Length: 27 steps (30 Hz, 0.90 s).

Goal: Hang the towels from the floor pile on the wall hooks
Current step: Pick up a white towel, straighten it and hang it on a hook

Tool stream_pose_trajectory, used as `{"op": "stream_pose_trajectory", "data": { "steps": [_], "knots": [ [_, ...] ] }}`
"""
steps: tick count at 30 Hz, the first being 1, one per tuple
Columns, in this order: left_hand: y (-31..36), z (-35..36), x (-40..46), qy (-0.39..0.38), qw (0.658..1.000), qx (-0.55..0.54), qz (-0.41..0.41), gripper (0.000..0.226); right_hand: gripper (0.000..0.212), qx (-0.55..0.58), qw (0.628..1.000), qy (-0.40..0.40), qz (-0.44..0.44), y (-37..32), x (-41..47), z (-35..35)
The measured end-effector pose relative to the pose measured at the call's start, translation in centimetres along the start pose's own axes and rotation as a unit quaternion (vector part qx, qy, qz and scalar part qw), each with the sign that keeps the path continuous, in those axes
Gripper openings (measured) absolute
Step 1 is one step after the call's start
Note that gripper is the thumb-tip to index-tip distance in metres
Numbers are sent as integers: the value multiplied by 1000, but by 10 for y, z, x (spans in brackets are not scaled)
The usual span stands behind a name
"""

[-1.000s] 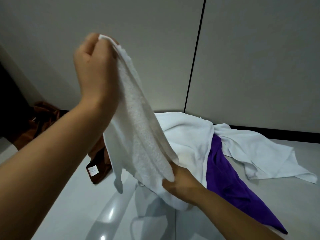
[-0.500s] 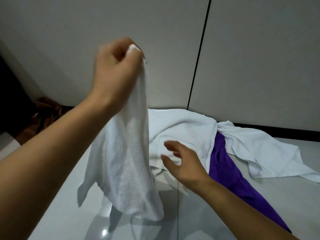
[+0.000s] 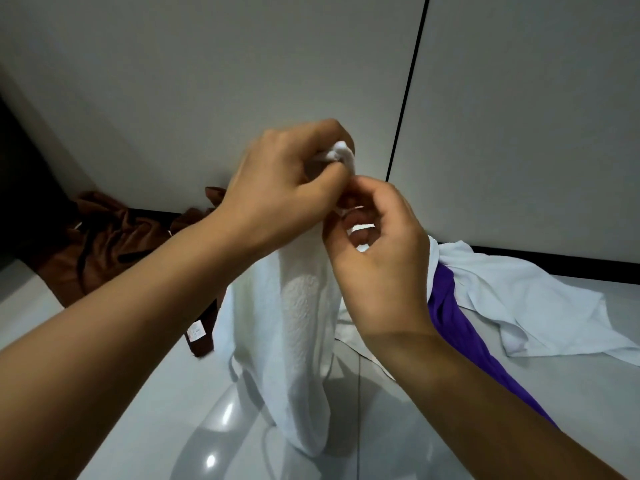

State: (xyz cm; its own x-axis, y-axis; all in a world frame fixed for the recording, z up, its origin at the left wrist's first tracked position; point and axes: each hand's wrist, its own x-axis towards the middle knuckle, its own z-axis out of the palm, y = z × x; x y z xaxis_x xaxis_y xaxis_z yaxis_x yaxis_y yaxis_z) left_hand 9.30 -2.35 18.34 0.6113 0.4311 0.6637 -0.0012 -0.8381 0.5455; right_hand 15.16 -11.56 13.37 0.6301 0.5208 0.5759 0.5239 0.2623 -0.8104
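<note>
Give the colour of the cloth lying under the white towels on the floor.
Purple cloth, head view.

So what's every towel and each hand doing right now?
White towel: lifted, hanging down from the hands, top corner bunched.
Left hand: grips the towel's top corner.
Right hand: fingers curled at the towel just below the left hand; its grip is hard to see.
Brown towel: crumpled on the floor by the wall.
Purple cloth: lying on the floor.
White sheet-like towel: spread on the floor, partly over the purple cloth.
</note>
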Motion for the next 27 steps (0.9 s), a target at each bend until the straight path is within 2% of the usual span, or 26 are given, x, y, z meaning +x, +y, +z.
{"op": "stream_pose_trajectory", "data": {
  "steps": [3, 7, 9, 12, 14, 17, 21, 24, 27],
  "knots": [
    [0, 0, 1, 16, 1000, -26, -4, 16, 40, 28, 996, -73, 35, -4, -2, 2],
    [-2, -4, 2, 29, 999, -31, 21, 19, 18, 44, 986, -132, 95, -5, -1, 3],
    [-3, -5, 3, 30, 998, -17, 49, 21, 15, 71, 971, -175, 144, -2, -1, 2],
    [-8, -6, 5, 29, 996, -1, 82, 24, 17, 48, 964, -211, 151, 3, -8, 3],
    [-12, -7, 8, 30, 995, 8, 97, 23, 22, 28, 975, -181, 122, 5, -13, 5],
    [-13, -8, 10, 23, 995, 1, 102, 20, 31, 19, 997, -56, 58, 4, -11, 4],
    [-9, -5, 6, -11, 995, -15, 98, 19, 38, 37, 999, 18, 4, 0, -2, 3],
    [-7, -4, 7, -17, 996, -36, 84, 17, 34, 42, 998, 45, -15, -3, 1, 4],
    [-6, -5, 8, -18, 996, -45, 79, 18, 30, 64, 998, 25, 8, -3, 4, 1]
  ]
}}
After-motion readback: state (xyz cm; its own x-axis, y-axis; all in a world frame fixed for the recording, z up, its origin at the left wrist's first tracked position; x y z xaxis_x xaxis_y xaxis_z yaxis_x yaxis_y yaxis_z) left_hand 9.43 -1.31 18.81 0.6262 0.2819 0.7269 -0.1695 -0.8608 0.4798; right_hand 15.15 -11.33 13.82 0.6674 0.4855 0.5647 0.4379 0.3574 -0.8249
